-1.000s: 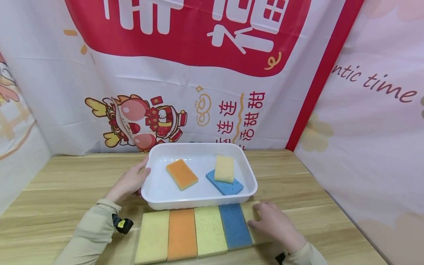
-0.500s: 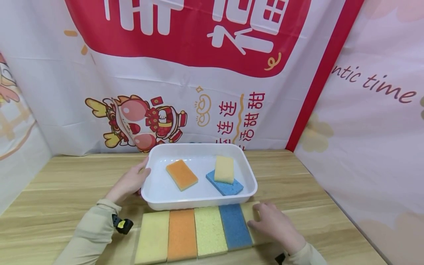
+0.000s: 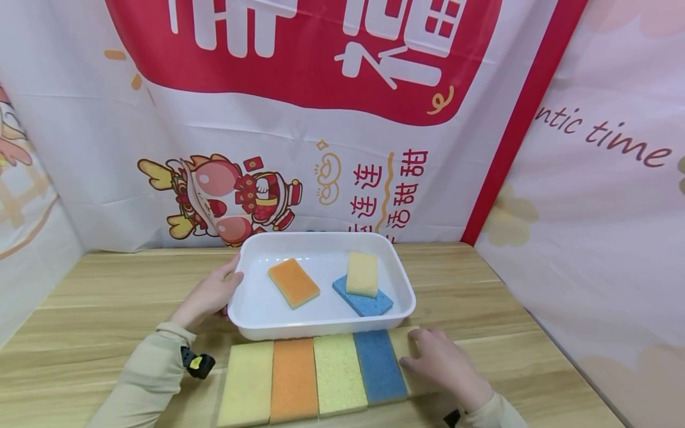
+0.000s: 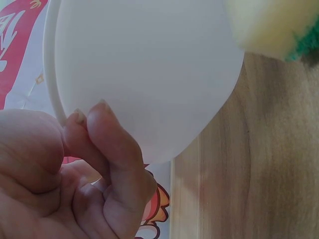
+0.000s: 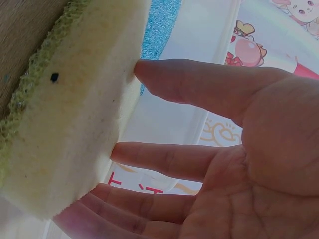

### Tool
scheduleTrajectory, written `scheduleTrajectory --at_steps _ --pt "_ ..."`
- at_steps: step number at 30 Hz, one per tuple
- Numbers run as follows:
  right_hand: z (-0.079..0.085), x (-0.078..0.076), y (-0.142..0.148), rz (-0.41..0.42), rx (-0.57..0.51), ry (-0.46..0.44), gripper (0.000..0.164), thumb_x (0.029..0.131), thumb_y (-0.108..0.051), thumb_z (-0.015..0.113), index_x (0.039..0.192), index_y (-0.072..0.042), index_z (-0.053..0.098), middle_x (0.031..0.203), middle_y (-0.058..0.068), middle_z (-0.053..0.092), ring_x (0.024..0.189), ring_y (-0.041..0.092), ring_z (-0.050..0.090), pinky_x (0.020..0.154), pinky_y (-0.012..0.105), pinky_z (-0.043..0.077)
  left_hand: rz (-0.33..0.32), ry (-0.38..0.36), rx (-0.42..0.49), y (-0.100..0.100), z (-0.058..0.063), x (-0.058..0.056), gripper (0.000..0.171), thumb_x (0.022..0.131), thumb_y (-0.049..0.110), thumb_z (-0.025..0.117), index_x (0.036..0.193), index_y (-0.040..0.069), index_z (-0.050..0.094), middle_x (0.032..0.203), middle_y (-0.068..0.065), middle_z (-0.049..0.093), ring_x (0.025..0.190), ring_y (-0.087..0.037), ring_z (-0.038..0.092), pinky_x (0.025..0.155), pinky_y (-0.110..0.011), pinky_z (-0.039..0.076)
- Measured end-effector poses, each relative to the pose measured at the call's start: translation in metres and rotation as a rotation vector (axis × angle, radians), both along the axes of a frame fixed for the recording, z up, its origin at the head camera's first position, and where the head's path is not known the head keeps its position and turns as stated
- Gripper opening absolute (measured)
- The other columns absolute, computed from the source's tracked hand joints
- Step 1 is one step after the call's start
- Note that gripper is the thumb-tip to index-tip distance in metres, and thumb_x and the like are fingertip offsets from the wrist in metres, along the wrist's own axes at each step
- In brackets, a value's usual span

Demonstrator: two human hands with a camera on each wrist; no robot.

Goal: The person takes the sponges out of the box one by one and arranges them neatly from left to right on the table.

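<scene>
My left hand grips the left rim of a white plastic tray. In the left wrist view, curled fingers meet the tray's outer wall. An orange sponge lies inside, and a pale yellow sponge rests on a blue sponge there. My right hand rests on a cream sponge at the right end of a row. Its thumb and fingertips touch the sponge's top face in the right wrist view, with the fingers mostly straight. The hand partly covers this sponge in the head view.
The row in front of the tray also holds a yellow sponge, an orange sponge, a speckled yellow sponge and a blue sponge. They lie edge to edge on the wooden table. A printed cloth hangs behind the tray.
</scene>
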State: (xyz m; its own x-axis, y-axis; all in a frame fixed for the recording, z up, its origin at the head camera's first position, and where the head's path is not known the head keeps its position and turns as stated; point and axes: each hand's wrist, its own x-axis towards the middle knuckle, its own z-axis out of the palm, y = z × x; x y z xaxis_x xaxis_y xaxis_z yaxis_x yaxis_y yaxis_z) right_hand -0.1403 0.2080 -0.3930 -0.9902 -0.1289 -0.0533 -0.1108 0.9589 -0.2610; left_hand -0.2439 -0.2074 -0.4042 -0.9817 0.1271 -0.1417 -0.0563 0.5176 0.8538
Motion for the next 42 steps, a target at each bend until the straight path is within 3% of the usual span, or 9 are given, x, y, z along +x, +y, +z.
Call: scheduleTrajectory --at_steps 4,11,16,27,30,33,38,42 --pt "0.0 0.0 0.0 -0.003 0.001 -0.004 0.048 0.078 -0.029 0.082 0.113 -0.001 0.068 0.105 0.019 0.063 0.097 0.039 0.06 0.078 0.058 0.051 0.0 0.001 -0.009 0.0 0.001 0.0 0.063 0.108 0.037 0.036 0.159 0.019 0.005 0.084 -0.02 0.061 0.05 -0.023 0.057 0.051 -0.04 0.054" --pt "-0.001 0.0 0.0 0.001 -0.002 0.01 0.046 0.077 -0.029 0.081 0.112 0.0 0.068 0.104 0.02 0.063 0.097 0.038 0.06 0.078 0.058 0.051 0.0 0.046 -0.015 0.0 0.002 0.001 0.061 0.108 0.031 0.037 0.159 0.016 0.009 0.108 -0.03 0.057 0.052 -0.021 0.059 0.05 -0.039 0.053" --pt "-0.001 0.0 0.0 0.006 -0.005 0.013 0.046 0.077 -0.028 0.081 0.112 0.0 0.068 0.104 0.02 0.063 0.096 0.038 0.06 0.077 0.058 0.051 -0.001 0.038 -0.012 0.0 0.003 0.001 0.06 0.108 0.031 0.037 0.159 0.017 0.008 0.099 -0.027 0.06 0.051 -0.021 0.058 0.051 -0.041 0.054" --pt "0.003 0.003 -0.002 -0.002 0.012 0.014 0.048 0.078 -0.029 0.08 0.113 0.002 0.067 0.105 0.022 0.063 0.098 0.04 0.06 0.079 0.059 0.051 0.001 0.031 -0.014 0.001 0.002 0.001 0.061 0.108 0.033 0.037 0.159 0.018 0.009 0.11 -0.031 0.057 0.051 -0.022 0.058 0.051 -0.04 0.053" --pt "0.009 0.006 -0.003 -0.02 0.016 0.025 0.048 0.08 -0.03 0.079 0.113 0.003 0.067 0.108 0.021 0.064 0.102 0.041 0.06 0.082 0.058 0.05 0.002 0.029 -0.012 0.0 0.002 0.001 0.061 0.107 0.034 0.037 0.159 0.019 0.009 0.11 -0.03 0.058 0.051 -0.021 0.057 0.051 -0.041 0.054" --pt "0.018 0.009 -0.005 -0.04 0.005 0.041 0.045 0.082 -0.03 0.079 0.112 0.001 0.069 0.106 0.018 0.067 0.099 0.038 0.063 0.079 0.056 0.052 0.001 0.022 -0.001 -0.001 0.002 0.001 0.061 0.107 0.034 0.037 0.159 0.019 0.009 0.098 -0.026 0.061 0.049 -0.021 0.056 0.051 -0.042 0.054" --pt "0.036 0.011 -0.012 -0.018 -0.047 0.039 0.033 0.083 -0.03 0.078 0.106 -0.006 0.073 0.094 0.009 0.07 0.083 0.026 0.067 0.066 0.048 0.055 -0.005 0.022 0.018 0.0 0.002 0.003 0.06 0.108 0.032 0.036 0.159 0.018 0.009 0.081 -0.021 0.062 0.047 -0.02 0.054 0.05 -0.041 0.053" --pt "0.052 0.006 -0.02 0.021 -0.088 0.093 0.021 0.083 -0.027 0.078 0.095 -0.01 0.074 0.082 0.001 0.068 0.072 0.016 0.063 0.06 0.039 0.054 -0.009 0.035 0.023 -0.001 0.003 0.005 0.06 0.108 0.032 0.035 0.159 0.018 0.009 0.08 -0.021 0.062 0.046 -0.019 0.053 0.05 -0.041 0.053"
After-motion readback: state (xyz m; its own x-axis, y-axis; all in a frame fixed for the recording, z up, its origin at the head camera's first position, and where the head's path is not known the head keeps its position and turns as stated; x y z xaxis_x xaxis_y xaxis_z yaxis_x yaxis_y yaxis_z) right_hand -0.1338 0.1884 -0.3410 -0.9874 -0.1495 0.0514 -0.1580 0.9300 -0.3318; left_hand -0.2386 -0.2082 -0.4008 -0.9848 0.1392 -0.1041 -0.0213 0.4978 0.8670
